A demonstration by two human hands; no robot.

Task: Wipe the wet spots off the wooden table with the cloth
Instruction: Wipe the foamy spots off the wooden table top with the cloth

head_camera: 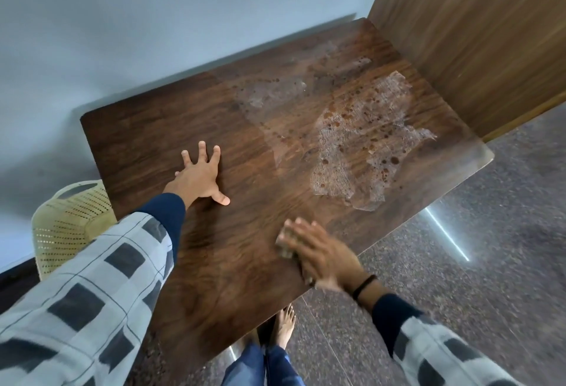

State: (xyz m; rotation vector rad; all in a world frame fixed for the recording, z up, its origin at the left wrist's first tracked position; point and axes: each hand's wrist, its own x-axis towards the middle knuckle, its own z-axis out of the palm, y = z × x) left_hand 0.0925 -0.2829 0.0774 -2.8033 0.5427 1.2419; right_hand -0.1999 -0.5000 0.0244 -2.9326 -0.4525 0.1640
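Observation:
The dark wooden table [153,128] fills the middle of the view. A wide wet patch [361,134] with droplets spreads over its right half, with a smaller wet area [269,91] farther back. My left hand [199,176] lies flat on the dry part, fingers spread. My right hand [318,252] is blurred near the table's front edge, pressing down on a small greyish cloth [284,246] that is mostly hidden beneath the fingers.
A cream perforated basket [66,226] stands on the floor at the table's left end. A wooden panel [477,33] rises behind the table's right side, a pale wall behind the rest. Speckled stone floor [505,263] and my bare foot [283,327] show below.

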